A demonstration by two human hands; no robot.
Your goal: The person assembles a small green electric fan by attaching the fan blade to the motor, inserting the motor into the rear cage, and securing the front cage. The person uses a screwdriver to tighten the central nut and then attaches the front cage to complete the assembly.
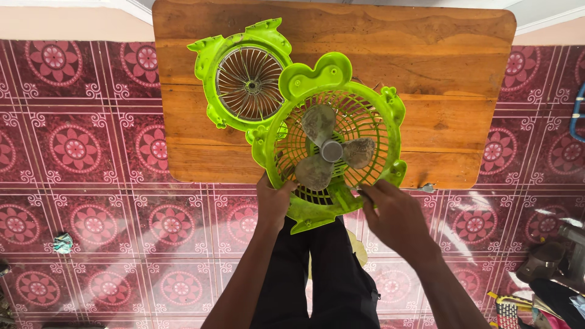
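Fingers (281, 194) of our left hand (272, 204) pinch the green fan (365, 131) rim at the wooden table (463, 109) edge, its front cover (247, 82) already off beside it, dusty blades (329, 149) still on, while our right hand (393, 210) pinches something thin.

So there's a small wooden desk (439, 73) standing on a red patterned tile floor (91, 152). On the desk lies a lime green fan grille (247, 82), and the green fan body (332, 140) with dusty blades partly overlaps it and hangs over the near edge.
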